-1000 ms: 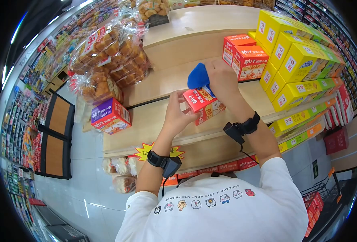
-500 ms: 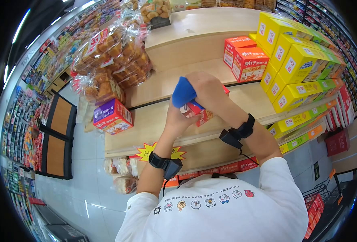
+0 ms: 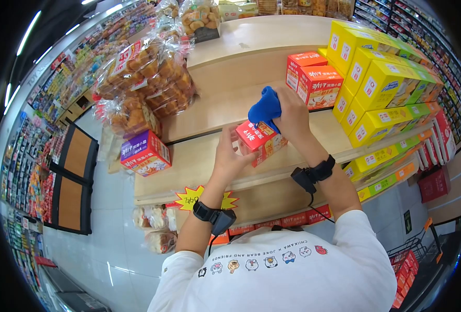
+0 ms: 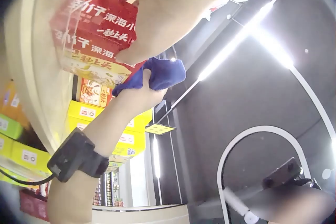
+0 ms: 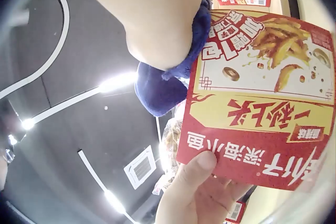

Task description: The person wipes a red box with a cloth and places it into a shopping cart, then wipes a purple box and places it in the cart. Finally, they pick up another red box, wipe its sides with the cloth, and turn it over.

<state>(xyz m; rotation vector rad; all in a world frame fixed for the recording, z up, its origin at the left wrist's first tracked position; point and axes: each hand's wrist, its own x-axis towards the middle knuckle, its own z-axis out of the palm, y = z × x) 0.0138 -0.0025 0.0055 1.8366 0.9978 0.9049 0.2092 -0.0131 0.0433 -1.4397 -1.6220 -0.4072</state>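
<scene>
My left hand [image 3: 229,158] grips a red snack box [image 3: 255,135] over the shelf, with the thumb along its near face in the right wrist view. The box has white lettering, a yellow band and a picture of food [image 5: 278,50]. My right hand [image 3: 294,115] holds a bunched blue cloth [image 3: 265,110] against the far end of the box. In the left wrist view the cloth [image 4: 163,74] sticks out past the right hand's fingers. The box hides part of my left fingers.
Two red boxes [image 3: 320,86] stand by stacked yellow boxes [image 3: 371,86] on the right. Bagged bread [image 3: 147,78] is piled on the left, beside a purple and red box [image 3: 146,153]. A yellow price tag [image 3: 191,197] hangs at the shelf's [image 3: 189,182] front edge.
My right hand swept the cloth left over the box, then drew it back to the right and away from me. The left hand has kept hold of the box throughout.
</scene>
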